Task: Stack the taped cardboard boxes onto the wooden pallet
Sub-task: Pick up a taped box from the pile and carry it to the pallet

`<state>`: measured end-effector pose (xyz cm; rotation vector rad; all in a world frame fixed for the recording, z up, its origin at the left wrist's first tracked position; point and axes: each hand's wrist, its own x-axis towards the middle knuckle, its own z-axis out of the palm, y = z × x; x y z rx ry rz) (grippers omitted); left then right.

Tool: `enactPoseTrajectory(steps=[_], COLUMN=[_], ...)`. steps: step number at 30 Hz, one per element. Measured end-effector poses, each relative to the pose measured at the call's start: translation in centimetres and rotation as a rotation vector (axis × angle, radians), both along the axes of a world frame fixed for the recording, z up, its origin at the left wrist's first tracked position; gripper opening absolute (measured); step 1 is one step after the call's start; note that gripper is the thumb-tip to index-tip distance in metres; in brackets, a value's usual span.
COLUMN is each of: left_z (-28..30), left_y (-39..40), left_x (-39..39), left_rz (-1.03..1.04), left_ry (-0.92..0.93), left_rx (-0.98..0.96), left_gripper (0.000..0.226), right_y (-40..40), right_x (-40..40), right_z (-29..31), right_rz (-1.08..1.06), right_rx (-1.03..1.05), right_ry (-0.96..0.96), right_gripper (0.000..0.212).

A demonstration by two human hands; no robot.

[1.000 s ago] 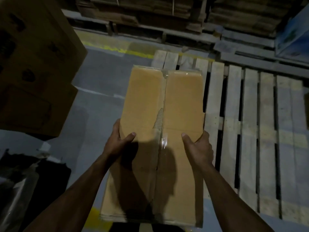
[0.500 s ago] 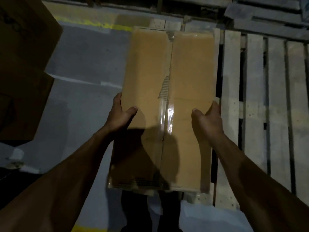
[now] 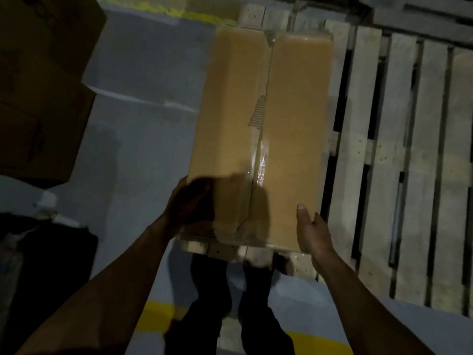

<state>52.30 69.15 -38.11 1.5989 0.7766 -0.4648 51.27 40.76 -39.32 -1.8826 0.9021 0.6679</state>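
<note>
A long tan cardboard box [image 3: 289, 111], taped down its middle seam with clear tape, lies lengthwise on the left slats of the wooden pallet [image 3: 384, 175]. My left hand [image 3: 189, 203], deep in shadow, grips the box's near left corner, with part of the hand over the top face. My right hand [image 3: 312, 231] is at the near right corner. Its thumb lies straight on the top face and its palm is against the box's side. The right slats of the pallet are bare.
Dark stacked cardboard boxes [image 3: 38, 98] stand on the grey floor to the left. A dark bag [image 3: 46, 252] lies at the lower left. My legs [image 3: 230, 303] stand by the pallet's near edge, across a yellow floor line [image 3: 158, 319]. Another pallet [image 3: 422, 19] lies beyond.
The box has gone down and forward onto the pallet's left slats. Both hands have slid back from its sides to its near corners, and the right hand's grip has loosened.
</note>
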Motion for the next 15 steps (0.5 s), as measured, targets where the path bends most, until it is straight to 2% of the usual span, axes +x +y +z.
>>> enactPoseTrajectory(steps=[2, 5, 8, 10, 12, 15], left_z=[0.1, 0.2, -0.3, -0.3, -0.5, -0.1], left_y=[-0.1, -0.1, -0.1, -0.2, -0.5, -0.9], left_x=[-1.7, -3.2, -4.0, -4.6, -5.1, -5.1], left_rz=[-0.003, 0.059, 0.111, 0.194, 0.186, 0.167], left_ry=[0.049, 0.167, 0.279, 0.272, 0.185, 0.084], left_rx=[0.029, 0.029, -0.012, -0.075, -0.078, -0.049], left_gripper=[0.028, 0.047, 0.064, 0.062, 0.062, 0.045], right_y=[-0.1, -0.2, -0.4, -0.5, -0.3, 0.1], right_x=[-1.3, -2.2, -2.4, -2.5, -2.5, -2.3], right_z=[0.1, 0.4, 0.2, 0.0, -0.1, 0.0], right_rz=[-0.040, -0.117, -0.192, -0.285, -0.441, -0.513], right_rx=[0.029, 0.122, 0.212, 0.322, 0.470, 0.487], right_ry=[0.035, 0.089, 0.176, 0.208, 0.180, 0.077], right_gripper=[0.070, 0.076, 0.073, 0.065, 0.053, 0.036])
